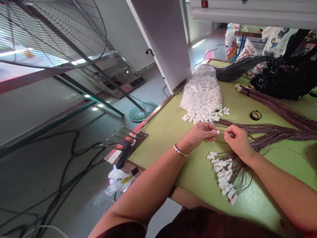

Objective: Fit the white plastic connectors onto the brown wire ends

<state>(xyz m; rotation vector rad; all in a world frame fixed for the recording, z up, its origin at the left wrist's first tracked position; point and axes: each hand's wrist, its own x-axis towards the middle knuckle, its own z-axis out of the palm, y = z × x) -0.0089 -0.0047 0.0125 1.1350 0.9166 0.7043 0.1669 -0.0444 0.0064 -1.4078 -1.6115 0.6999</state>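
My left hand [201, 136] pinches a small white plastic connector [218, 132] between thumb and fingertips. Just right of it, my right hand [236, 140] is closed on thin wires [230, 135], whose ends point toward the connector. Whether the wire tip sits inside the connector is too small to tell. Below my right hand lies a bunch of brown wires with white connectors [224, 178] on their ends. Behind both hands, a bundle of loose brown wires [272, 130] stretches to the right. A clear plastic bag [201, 87] full of white connectors stands beyond my left hand, with some spilled out before it.
A roll of black tape [255, 115] and a tied brown wire bundle [269, 102] lie on the green table [158, 142]. Dark wires [235, 67] sit at the back. A pegged block [131, 142] is at the left edge; a fan [52, 33] stands beyond.
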